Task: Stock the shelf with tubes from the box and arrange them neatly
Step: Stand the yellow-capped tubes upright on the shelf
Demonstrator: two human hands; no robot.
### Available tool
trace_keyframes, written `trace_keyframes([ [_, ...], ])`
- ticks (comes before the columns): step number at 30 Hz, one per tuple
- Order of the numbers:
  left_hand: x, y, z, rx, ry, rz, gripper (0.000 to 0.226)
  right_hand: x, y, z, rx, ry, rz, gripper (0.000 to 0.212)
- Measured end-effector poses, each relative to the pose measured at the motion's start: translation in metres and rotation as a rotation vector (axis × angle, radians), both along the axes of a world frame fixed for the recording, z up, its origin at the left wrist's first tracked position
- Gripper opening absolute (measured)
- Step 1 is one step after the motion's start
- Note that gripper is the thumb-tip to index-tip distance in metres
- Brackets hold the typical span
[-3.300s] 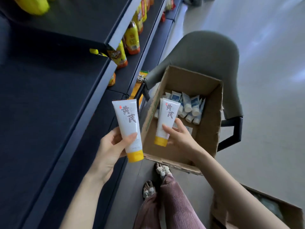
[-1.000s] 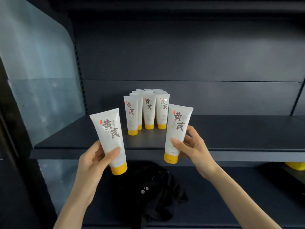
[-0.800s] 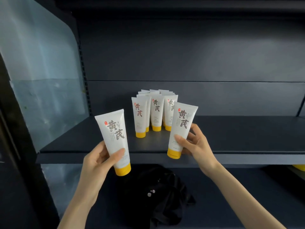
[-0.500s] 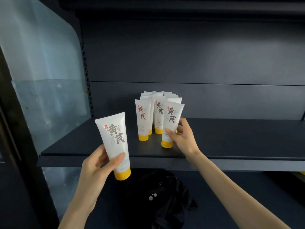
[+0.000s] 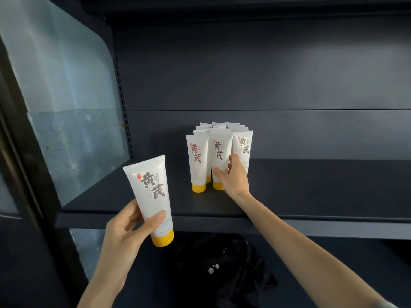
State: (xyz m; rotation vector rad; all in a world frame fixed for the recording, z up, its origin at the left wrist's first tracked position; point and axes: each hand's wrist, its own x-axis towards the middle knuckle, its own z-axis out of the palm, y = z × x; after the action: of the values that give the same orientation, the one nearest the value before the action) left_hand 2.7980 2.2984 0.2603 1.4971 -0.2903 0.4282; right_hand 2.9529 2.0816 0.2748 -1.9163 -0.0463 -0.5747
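Step in hand: placing. The right hand [image 5: 234, 177] is gripping the middle front tube [image 5: 219, 155], with the thumb lying across its face and the fingers curling round its far side. The tube is standing upright with its label facing out. Its yellow cap is showing just below the thumb and appears to be sitting on the shelf [image 5: 311, 185]. My reading is that it is being seated into the front row and has not been let go yet.

Just left of that thumb, a neighbour tube [image 5: 196, 161] is standing upright, apart from the hand. Behind the knuckles a third tube [image 5: 244, 145] is standing, partly hidden; I cannot tell whether the fingers are touching it. Beyond the fingertips, the back rows [image 5: 219, 126] are crowding close, only their tops showing.

The left hand [image 5: 124, 227] is grasping a spare tube [image 5: 149, 196] low down, the thumb pressing its front just above the cap. The tube is cap down, its top leaning a little left. It is hanging in front of the shelf lip, off the shelf and well left of the right hand.

A black cloth bundle [image 5: 222, 263] is lying below both wrists. A clear panel [image 5: 66, 96] is standing beyond the left hand.

Next move, as I judge it: the right hand needs to open gently and draw straight back, because these tubes are balancing on narrow caps and packed tight. After that the spare needs a slot in the front row. The box is out of view.
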Motion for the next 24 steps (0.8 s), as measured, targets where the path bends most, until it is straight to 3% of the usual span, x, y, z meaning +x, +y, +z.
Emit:
trace_keyframes([
  [8, 0.013, -0.012, 0.007, -0.028, -0.011, 0.012, 0.046, -0.011, -0.010, 0.003, 0.006, 0.060, 0.040, 0.043],
  [12, 0.017, -0.019, 0.014, -0.044, -0.027, -0.013, 0.042, -0.046, -0.020, 0.009, -0.015, -0.061, 0.011, 0.037],
  [15, 0.018, -0.031, 0.022, -0.001, -0.055, -0.041, 0.035, -0.082, -0.017, 0.005, 0.085, -0.147, 0.194, 0.029],
  [19, 0.020, -0.051, 0.033, 0.035, -0.087, -0.108, 0.031, -0.118, -0.011, -0.008, -0.004, -0.176, 0.466, 0.051],
  [24, 0.023, -0.071, 0.044, 0.093, -0.094, -0.147, 0.034, -0.127, -0.010, -0.008, -0.043, -0.190, 0.546, 0.060],
])
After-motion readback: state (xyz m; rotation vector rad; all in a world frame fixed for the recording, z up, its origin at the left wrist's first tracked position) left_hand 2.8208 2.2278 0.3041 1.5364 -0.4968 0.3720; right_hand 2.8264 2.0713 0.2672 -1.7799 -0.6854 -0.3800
